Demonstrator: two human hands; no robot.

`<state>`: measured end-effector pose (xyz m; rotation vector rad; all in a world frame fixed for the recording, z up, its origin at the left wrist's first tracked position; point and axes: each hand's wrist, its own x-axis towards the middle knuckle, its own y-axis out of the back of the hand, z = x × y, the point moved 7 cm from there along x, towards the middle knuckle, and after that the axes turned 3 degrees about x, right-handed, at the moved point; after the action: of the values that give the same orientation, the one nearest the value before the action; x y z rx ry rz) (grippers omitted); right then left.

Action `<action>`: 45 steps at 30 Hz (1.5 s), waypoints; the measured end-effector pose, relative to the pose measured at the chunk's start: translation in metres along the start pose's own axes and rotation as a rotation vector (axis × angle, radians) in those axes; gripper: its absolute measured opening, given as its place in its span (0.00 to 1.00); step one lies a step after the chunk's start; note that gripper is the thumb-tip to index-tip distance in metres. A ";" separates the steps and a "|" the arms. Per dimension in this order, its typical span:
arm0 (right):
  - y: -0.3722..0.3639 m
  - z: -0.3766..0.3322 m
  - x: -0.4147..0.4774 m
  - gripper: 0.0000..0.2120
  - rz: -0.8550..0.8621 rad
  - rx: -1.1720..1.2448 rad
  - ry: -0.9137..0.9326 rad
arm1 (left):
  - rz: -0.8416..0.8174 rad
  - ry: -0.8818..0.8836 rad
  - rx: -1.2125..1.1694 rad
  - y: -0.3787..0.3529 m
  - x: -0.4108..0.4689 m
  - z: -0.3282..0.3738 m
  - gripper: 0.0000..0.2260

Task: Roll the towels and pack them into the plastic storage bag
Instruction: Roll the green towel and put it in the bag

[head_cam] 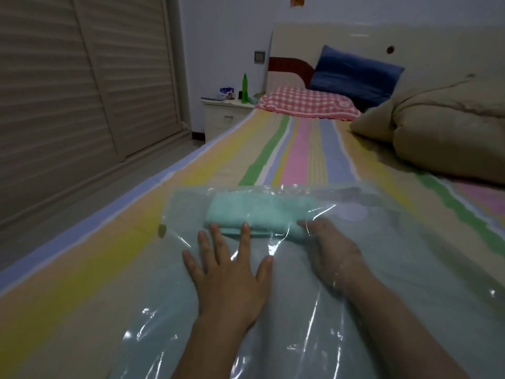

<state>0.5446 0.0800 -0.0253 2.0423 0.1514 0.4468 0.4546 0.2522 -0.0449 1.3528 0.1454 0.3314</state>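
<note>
One rolled teal towel [259, 212] lies near the plastic bag [415, 258] far edge; left hand [232, 277] presses flat outside, fingers spread, right hand [333, 250] inside, fingers straight.

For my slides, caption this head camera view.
Left hand presses flat on the plastic storage bag on a striped bed; right hand, inside it, touches a rolled teal towel.

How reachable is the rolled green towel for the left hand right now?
Probably not directly. The left hand lies flat on top of the plastic bag, so the film sits between its fingers and the towel; it could only press through. The right hand appears to be inside the bag, at the towel.
</note>
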 end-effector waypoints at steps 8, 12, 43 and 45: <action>-0.015 -0.030 0.034 0.23 -0.085 0.175 0.152 | 0.016 0.001 -0.031 0.002 0.000 0.001 0.39; -0.011 -0.044 0.050 0.23 -0.073 0.298 0.077 | -0.023 0.003 -0.035 0.003 0.000 0.001 0.39; -0.033 -0.031 0.056 0.25 -0.055 -0.401 -0.012 | -0.034 0.018 0.053 0.001 0.030 -0.020 0.30; -0.025 -0.037 0.059 0.19 0.038 -0.371 -0.022 | -0.036 0.022 0.045 0.001 0.030 -0.021 0.30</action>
<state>0.5874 0.1401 -0.0155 1.6870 0.0138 0.4403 0.4769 0.2814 -0.0460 1.3897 0.1964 0.3139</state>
